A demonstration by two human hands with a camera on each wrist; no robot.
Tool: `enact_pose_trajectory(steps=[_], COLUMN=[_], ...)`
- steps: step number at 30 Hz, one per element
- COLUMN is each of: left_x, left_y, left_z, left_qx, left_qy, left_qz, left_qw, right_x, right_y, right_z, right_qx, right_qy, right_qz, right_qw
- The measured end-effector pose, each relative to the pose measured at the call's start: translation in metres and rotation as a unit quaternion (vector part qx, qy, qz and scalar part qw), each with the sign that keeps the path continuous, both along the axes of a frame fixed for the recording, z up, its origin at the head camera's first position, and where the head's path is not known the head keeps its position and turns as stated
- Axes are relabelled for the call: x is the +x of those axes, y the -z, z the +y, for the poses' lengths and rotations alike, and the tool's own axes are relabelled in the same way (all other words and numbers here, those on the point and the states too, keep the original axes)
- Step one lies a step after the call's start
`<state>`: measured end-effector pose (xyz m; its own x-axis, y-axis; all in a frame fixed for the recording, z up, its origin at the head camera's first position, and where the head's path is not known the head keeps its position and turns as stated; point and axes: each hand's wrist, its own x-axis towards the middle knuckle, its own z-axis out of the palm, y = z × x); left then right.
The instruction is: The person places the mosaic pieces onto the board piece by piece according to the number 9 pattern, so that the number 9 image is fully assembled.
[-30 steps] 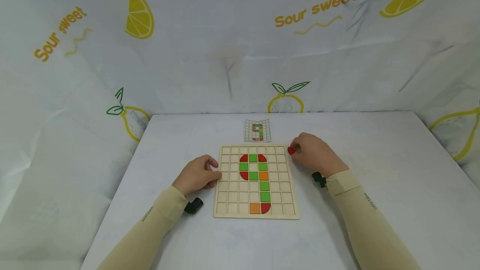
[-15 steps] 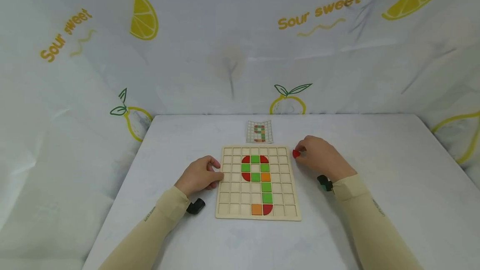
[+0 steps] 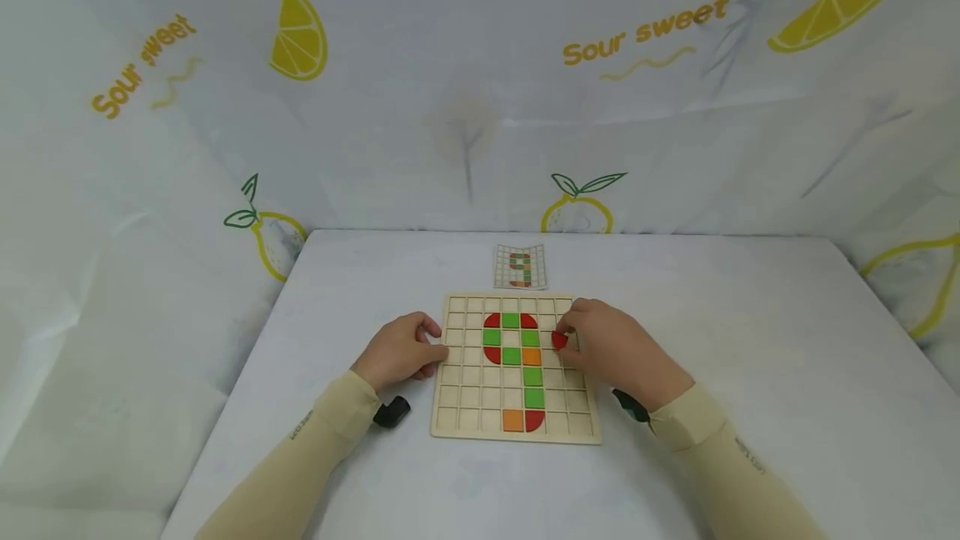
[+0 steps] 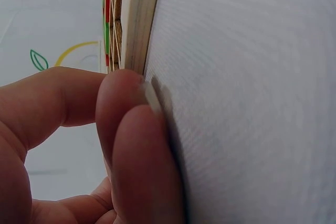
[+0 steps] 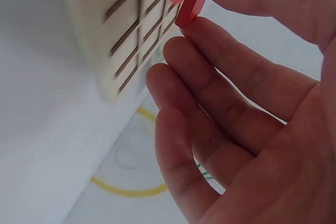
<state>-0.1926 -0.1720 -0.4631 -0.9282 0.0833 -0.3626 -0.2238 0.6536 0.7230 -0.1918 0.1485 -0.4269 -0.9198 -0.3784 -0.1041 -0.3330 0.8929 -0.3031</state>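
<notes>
My right hand (image 3: 618,352) pinches a red quarter-round tile (image 3: 559,341) between thumb and index finger, over the right part of a wooden grid board (image 3: 465,398). In the right wrist view the red tile (image 5: 190,8) is held on edge between the fingertips, and the other fingers are bent loosely beside the board. Fingertips of my left hand (image 3: 397,348) are at the board's left edge, loosely bent. The left wrist view shows the fingertips (image 4: 118,93) right at the side of the board (image 4: 139,24). Red, green and orange tiles in the board form a 9.
A small paper card (image 3: 520,267) with a coloured 9 on a grid lies behind the board on the white-covered table (image 3: 360,273). A white cloth with lemon prints (image 3: 577,213) hangs at the back.
My right hand has moved from beside the board's upper right corner, left and nearer, to over its right columns, carrying the red tile. My left hand stays at the left edge.
</notes>
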Motion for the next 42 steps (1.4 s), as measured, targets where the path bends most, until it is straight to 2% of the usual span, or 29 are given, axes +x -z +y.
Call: enact_pose_trajectory(steps=[5, 10, 14, 19, 22, 29, 42], left_x=[0.0, -0.001, -0.002, -0.005, -0.005, -0.006, -0.006], left_y=[0.0, 0.001, 0.001, 0.001, 0.001, 0.001, -0.001], left_z=[-0.002, -0.002, -0.002, -0.004, -0.004, -0.004, -0.003], left_qx=[0.0, -0.002, -0.007, -0.012, -0.013, -0.016, -0.024], left_qy=[-0.002, 0.001, 0.006, 0.007, 0.009, 0.011, 0.009], left_qz=[-0.001, 0.0, 0.0, 0.0, 0.001, 0.001, -0.003], left_qw=[1.0, 1.0, 1.0, 0.9999, 0.9999, 0.9998, 0.9997], right_x=[0.019, 0.038, 0.05, 0.057, 0.059, 0.061, 0.061], right_y=[-0.001, -0.003, -0.003, 0.001, 0.004, 0.013, 0.016], right_z=[-0.024, -0.041, -0.053, -0.065, -0.069, -0.074, -0.075], right_qx=[-0.008, -0.013, -0.024, -0.036, -0.038, -0.034, -0.012], right_qy=[-0.055, -0.114, -0.152, -0.193, -0.202, -0.204, -0.207], right_qz=[0.046, 0.092, 0.107, 0.117, 0.12, 0.101, 0.087], right_qw=[0.997, 0.989, 0.982, 0.974, 0.971, 0.973, 0.974])
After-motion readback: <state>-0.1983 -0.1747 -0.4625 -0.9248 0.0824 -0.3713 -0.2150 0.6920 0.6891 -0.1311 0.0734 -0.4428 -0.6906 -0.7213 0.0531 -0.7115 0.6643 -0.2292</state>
